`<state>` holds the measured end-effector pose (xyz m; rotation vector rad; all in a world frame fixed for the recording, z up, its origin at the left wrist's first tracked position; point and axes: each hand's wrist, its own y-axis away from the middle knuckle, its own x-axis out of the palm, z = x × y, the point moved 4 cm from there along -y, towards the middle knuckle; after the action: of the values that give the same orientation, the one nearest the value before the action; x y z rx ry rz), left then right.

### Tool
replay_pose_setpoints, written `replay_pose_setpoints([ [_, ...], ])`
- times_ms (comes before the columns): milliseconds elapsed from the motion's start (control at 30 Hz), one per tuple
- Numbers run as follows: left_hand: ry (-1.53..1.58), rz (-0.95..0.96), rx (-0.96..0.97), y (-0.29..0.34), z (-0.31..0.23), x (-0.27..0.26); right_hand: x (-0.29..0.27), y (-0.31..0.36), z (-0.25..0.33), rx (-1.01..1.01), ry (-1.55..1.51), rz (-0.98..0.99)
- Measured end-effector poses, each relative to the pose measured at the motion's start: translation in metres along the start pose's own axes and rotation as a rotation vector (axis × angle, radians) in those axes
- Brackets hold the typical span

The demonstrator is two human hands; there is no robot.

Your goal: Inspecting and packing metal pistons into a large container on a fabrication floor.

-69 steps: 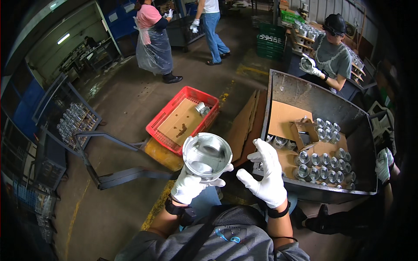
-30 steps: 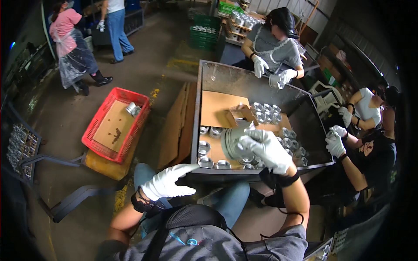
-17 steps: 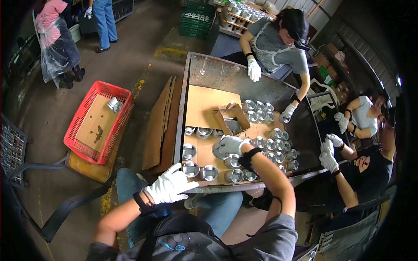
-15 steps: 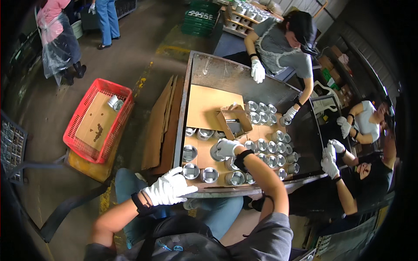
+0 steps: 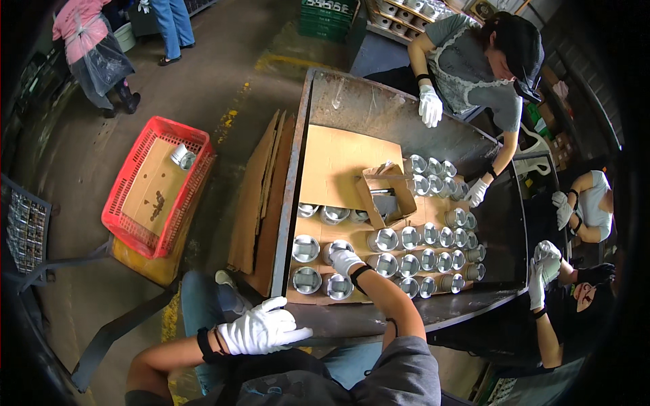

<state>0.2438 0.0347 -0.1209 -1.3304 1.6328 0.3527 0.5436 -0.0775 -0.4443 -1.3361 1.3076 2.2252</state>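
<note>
Rows of silver metal pistons [image 5: 306, 280] stand on cardboard inside a large metal bin [image 5: 406, 311] in front of me. My right hand [image 5: 345, 262], in a white glove, is closed on a piston [image 5: 334, 247] in the second row from the near side; its fingertips are partly hidden. My gloved left hand [image 5: 263, 328] holds nothing, thumb and index finger apart, by the bin's near left corner. A small open cardboard box [image 5: 406, 199] holding dark and grey items sits among the pistons, beside a flat cardboard sheet [image 5: 345, 159].
A red plastic crate [image 5: 112, 220] with a couple of pistons stands left of the bin. Upright cardboard sheets [image 5: 254, 203] lean at its left wall. Across the bin, a co-worker's gloved hand [image 5: 478, 192] reaches in among the pistons. More gloved people are at the right.
The view has shifted. My right hand has come slightly nearer to me, still at a second-row piston. My left hand has drawn back a little from the bin's corner.
</note>
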Motion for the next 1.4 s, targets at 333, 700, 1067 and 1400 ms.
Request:
replay_pose_setpoints([
  [333,-0.001,0.041,-0.033,-0.002,0.004,0.003,-0.044,0.091,0.038,-0.565,0.757,0.069],
  [700,0.044,-0.047,0.016,0.017,0.004,0.01,0.02,0.043,0.031,-0.429,0.769,-0.26],
  [1067,-0.129,-0.19,0.173,0.01,-0.018,-0.001,-0.078,0.102,0.072,-0.428,1.071,0.231],
  [1400,-0.158,0.134,-0.021,0.013,0.002,0.022,-0.264,0.32,0.074,-0.398,0.052,-0.842],
])
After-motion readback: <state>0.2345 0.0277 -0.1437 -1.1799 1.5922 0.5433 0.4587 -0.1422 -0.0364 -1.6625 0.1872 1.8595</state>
